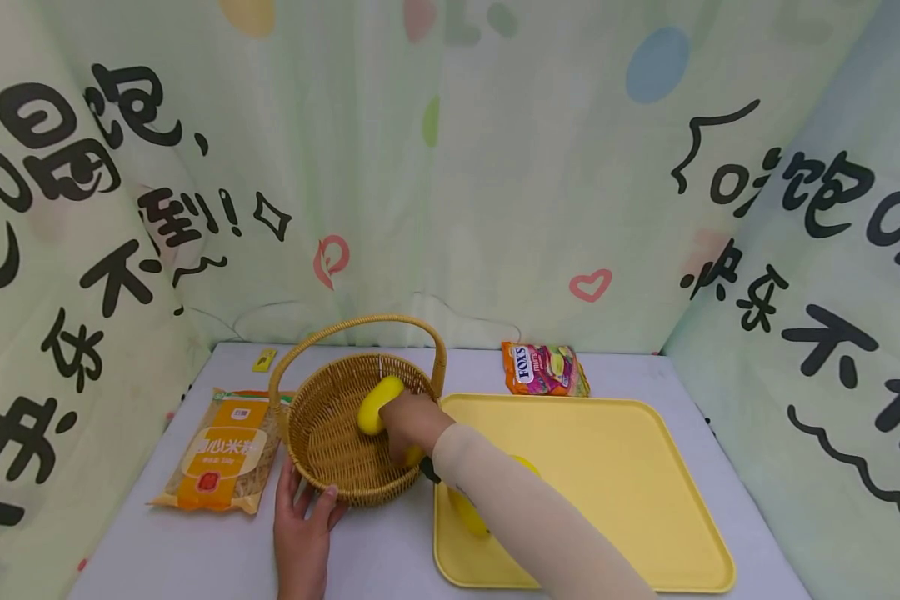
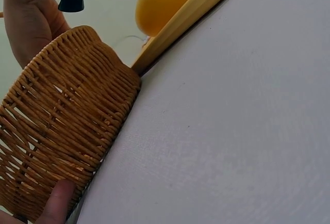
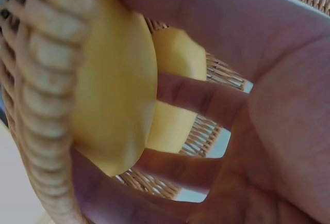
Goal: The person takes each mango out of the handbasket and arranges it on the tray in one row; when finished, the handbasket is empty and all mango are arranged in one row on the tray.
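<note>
A round wicker basket [image 1: 322, 417] with a tall arched handle stands left of the yellow tray. My right hand [image 1: 412, 421] reaches inside it near the right rim. There it grips a smooth oval yellow fruit [image 3: 116, 90], thumb and fingers curled round it. A second yellow fruit [image 1: 378, 406] lies in the basket beside that hand. My left hand [image 1: 303, 529] rests against the basket's front left, its straight thumb laid on the woven wall low down. More yellow fruit [image 1: 468, 510] sits on the tray, partly hidden by my right sleeve.
The yellow tray [image 1: 600, 492] stands right of the basket, close to it. An orange packet of noodles [image 1: 221, 450] lies at the left. Behind the tray is a Fox's sweets bag [image 1: 546, 369]. A small yellow item [image 1: 264, 360] lies at the back left, before the curtain [image 1: 495, 208].
</note>
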{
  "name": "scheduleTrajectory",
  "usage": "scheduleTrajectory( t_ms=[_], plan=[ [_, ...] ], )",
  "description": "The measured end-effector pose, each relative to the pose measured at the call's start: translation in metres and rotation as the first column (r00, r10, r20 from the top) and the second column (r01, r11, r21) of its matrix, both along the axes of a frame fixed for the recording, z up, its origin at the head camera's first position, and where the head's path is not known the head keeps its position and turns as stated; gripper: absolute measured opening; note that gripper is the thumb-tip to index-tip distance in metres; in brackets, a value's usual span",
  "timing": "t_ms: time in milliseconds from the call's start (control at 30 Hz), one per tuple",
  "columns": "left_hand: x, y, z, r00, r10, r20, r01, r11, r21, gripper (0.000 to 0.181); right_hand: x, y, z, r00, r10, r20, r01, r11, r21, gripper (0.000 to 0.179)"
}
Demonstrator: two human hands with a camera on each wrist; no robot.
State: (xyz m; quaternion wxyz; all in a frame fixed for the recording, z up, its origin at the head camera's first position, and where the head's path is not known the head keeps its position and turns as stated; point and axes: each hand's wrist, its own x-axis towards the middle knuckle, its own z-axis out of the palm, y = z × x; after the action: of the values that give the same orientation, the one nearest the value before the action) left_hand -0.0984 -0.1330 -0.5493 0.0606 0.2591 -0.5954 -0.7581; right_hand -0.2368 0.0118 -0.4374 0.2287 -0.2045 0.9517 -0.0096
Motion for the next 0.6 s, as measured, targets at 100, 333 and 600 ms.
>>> scheduleTrajectory(
  t_ms=[100, 333, 600],
  plan=[
    [0.0002, -0.0002, 0.0, 1.0, -0.007, -0.005, 0.007, 1.0, 0.0, 0.096, -0.0005, 0.0001, 0.0007, 1.0, 0.025, 0.006, -0.025, 0.999, 0.022, 0.044],
    [0.0008, -0.0003, 0.0004, 1.0, -0.005, -0.006, 0.005, 1.0, 0.0, 0.095, -0.0003, 0.0008, 0.0008, 0.997, 0.072, 0.022, -0.073, 0.997, 0.025, 0.038],
    [0.0003, -0.0005, 0.0008, 1.0, -0.002, -0.002, 0.002, 1.0, 0.007, 0.095, -0.0036, 0.0007, -0.0037, 0.998, 0.0, 0.062, 0.003, 0.999, -0.041, 0.054]
  ],
)
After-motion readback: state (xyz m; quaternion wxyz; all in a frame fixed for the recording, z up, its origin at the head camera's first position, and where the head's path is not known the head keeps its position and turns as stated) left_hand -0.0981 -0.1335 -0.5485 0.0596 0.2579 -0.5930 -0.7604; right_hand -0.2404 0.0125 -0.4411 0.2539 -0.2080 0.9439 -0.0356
